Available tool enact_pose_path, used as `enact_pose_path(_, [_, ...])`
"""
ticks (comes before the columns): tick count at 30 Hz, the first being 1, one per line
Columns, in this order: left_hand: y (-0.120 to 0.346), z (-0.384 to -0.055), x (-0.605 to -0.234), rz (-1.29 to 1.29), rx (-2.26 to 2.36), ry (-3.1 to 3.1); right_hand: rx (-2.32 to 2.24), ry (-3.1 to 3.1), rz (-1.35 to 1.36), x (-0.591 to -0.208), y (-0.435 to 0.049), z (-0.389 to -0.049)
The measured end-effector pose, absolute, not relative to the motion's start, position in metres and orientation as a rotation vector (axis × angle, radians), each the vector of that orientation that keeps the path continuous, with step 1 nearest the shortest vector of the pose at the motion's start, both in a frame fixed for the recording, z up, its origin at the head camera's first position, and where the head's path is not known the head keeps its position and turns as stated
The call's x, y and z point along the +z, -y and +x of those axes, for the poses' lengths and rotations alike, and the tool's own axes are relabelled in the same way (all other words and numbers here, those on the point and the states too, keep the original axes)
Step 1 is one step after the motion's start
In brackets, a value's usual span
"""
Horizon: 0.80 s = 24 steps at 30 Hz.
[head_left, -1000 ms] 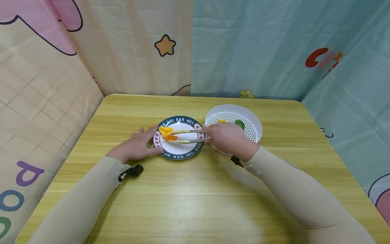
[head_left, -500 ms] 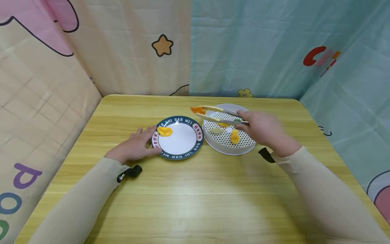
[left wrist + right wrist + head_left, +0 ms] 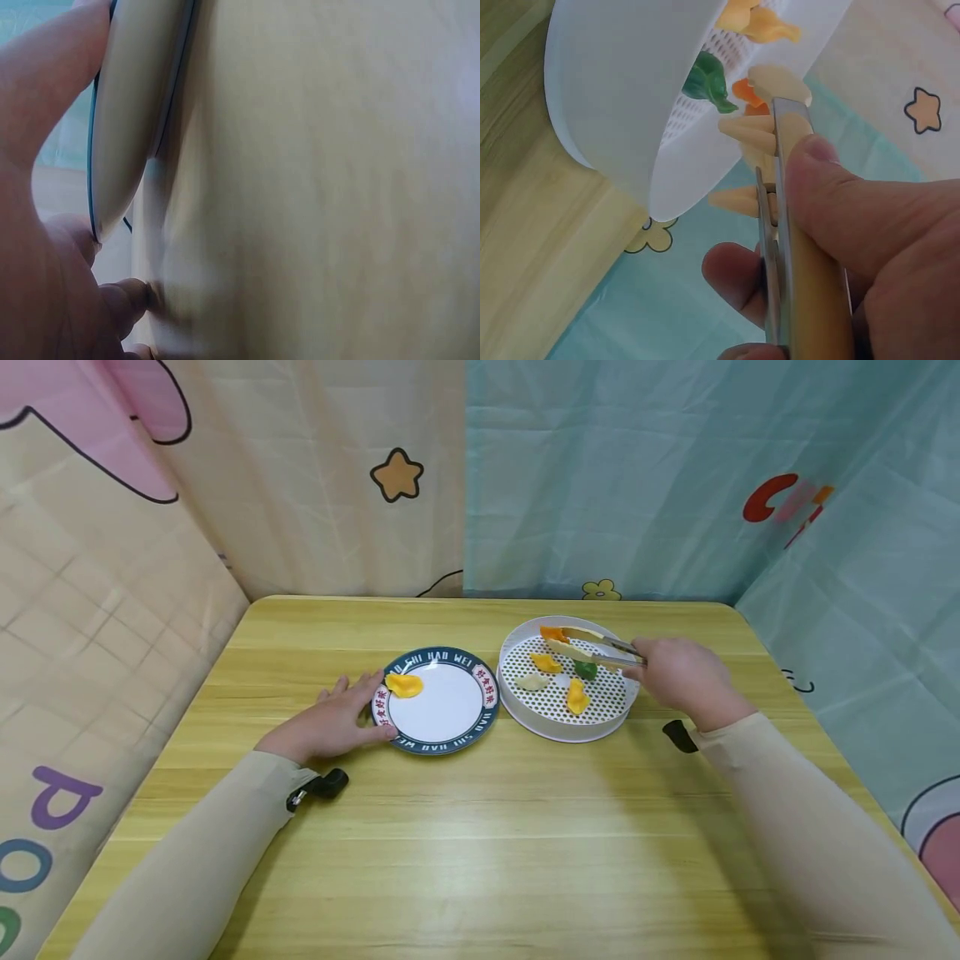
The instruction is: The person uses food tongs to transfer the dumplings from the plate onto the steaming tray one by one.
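Observation:
My right hand [image 3: 684,681] grips a pair of tongs [image 3: 600,647] with metal arms and pale tips. An orange dumpling-shaped piece [image 3: 553,633] is at the tong tips, over the far side of a round white basket [image 3: 566,728] with a perforated bottom. Whether the tips still clamp it, I cannot tell. Inside the basket are a green piece [image 3: 586,670], a cream piece [image 3: 532,682] and two yellow pieces [image 3: 577,697]. My left hand [image 3: 337,718], fingers spread, rests on the rim of a plate [image 3: 435,710]; a yellow piece [image 3: 405,685] lies on the plate's left side.
Plate and basket stand side by side on a wooden table [image 3: 450,860], their edges nearly touching. Printed curtains [image 3: 600,477] hang right behind the table's back edge and along both sides.
My right hand has lifted the orange piece off the plate with the tongs and carried it rightward over the basket. My left hand has stayed at the plate's rim.

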<state>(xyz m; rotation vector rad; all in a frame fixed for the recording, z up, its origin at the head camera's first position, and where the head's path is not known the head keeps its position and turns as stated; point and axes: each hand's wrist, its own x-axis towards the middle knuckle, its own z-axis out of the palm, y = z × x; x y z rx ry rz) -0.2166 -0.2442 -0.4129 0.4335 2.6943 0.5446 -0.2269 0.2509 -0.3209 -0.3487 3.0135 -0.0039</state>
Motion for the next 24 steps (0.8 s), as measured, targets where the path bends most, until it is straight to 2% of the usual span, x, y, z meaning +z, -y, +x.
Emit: enact_pose_path(24, [0.2445, -0.2151, -0.413, 0.468, 0.57, -2.698, 0.085, -2.923, -0.293, -0.3197, -0.2495, -0.2365])
